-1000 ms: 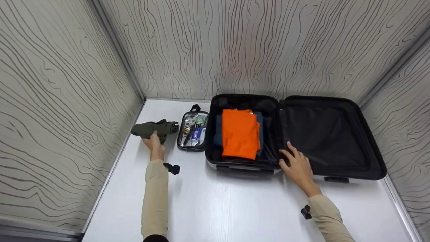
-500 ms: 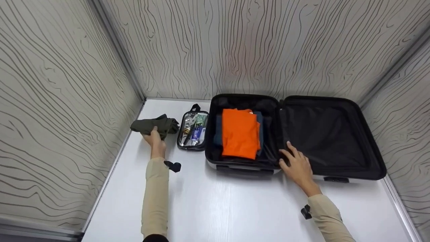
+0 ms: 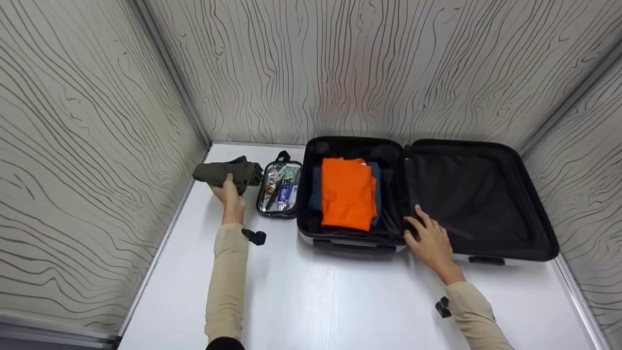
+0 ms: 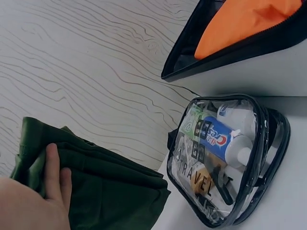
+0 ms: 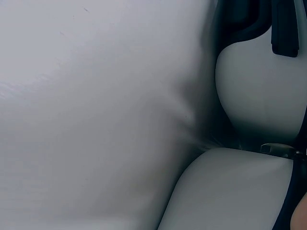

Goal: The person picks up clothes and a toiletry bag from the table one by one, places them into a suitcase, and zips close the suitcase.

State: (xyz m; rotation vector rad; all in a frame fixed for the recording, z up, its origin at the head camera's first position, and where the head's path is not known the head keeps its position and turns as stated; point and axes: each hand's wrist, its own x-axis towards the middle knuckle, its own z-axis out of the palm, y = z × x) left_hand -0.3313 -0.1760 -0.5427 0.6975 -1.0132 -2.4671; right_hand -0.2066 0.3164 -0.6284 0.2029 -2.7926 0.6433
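Note:
My left hand (image 3: pixel 232 198) grips a folded dark green garment (image 3: pixel 214 173), thumb on top; it is held up at the left, beside the clear toiletry bag (image 3: pixel 277 214). In the left wrist view, the fingers (image 4: pixel 53 172) lie against the green cloth (image 4: pixel 117 194). My right hand (image 3: pixel 431 243) rests with relaxed fingers on the inner edge of the open black-lined suitcase (image 3: pixel 486 194), near the hinge between its halves. Inside the left half, a folded orange garment (image 3: pixel 346 194) lies over dark blue clothing (image 3: pixel 316 194). The right wrist view mostly misses the hand.
Toothpaste (image 4: pixel 218 136) and other toiletries show through the bag, which stands close to the suitcase's left side. The suitcase's right half is spread toward the right wall. Patterned panels (image 3: pixel 350 73) enclose the white table (image 3: pixel 311 301) at the back and sides.
The left hand has lifted the green garment and moved it slightly away from me and to the right, toward the toiletry bag. My right hand stays in place.

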